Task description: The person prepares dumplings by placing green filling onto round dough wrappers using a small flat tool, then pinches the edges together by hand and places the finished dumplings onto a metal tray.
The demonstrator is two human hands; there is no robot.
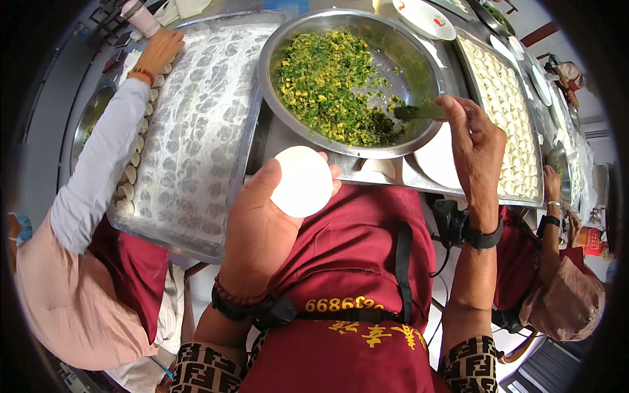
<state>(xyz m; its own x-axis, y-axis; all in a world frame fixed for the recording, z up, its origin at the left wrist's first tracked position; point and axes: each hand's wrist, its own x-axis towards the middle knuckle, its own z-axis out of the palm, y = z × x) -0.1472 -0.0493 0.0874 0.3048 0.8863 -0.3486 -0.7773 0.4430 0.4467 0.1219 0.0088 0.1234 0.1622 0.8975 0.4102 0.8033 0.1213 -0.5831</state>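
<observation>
A round white dough wrapper (302, 182) lies flat on the palm and fingers of my left hand (265, 221), in front of the metal bowl. My right hand (474, 142) grips a flat greenish spatula (420, 113) near the bowl's right rim. The spatula's tip touches the chopped green and yellow filling (329, 83) inside the large steel bowl (270, 83). Just below the bowl, a folded dumpling (378, 167) sits on the metal surface. More white wrappers (439, 159) are partly hidden behind my right hand.
At left, a floured metal tray (191, 132) has a row of dumplings along its far-left edge, where a co-worker's hand (159, 51) reaches. A tray of dumplings (506, 118) stands at right. Beyond the bowl is a white dish (425, 19). Another co-worker's hand (552, 184) is at far right.
</observation>
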